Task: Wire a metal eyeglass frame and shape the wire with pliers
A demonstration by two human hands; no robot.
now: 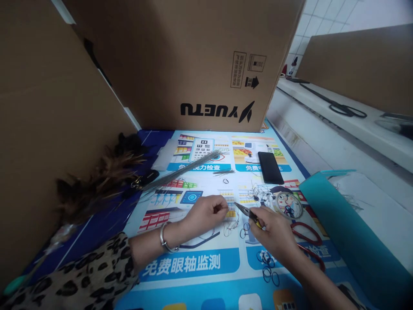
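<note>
My right hand [274, 230] is wrapped round needle-nose pliers [244, 209], whose narrow tips point left toward my other hand. A small gap separates the tips from the fingers of my left hand [208, 214]. That hand is closed in a pinch, and whatever it holds is too fine to make out. Below the pinch, thin wire pieces [231, 224] lie on the printed sheet. Dark rings [266, 260] are scattered beside and below my right hand. Beyond the hands, a bundle of thin straight wires [190, 165] lies slantwise, with a shorter bunch [224, 172] and one small ring [226, 181] nearby.
A black phone [270, 168] lies behind a round clear dish [289, 205] and tangled wire bits [260, 194]. Red-handled scissors [306, 234] are partly under my right forearm. A teal box [351, 241] stands right, brown feathers [100, 181] left. A large carton [180, 64] rises at the back.
</note>
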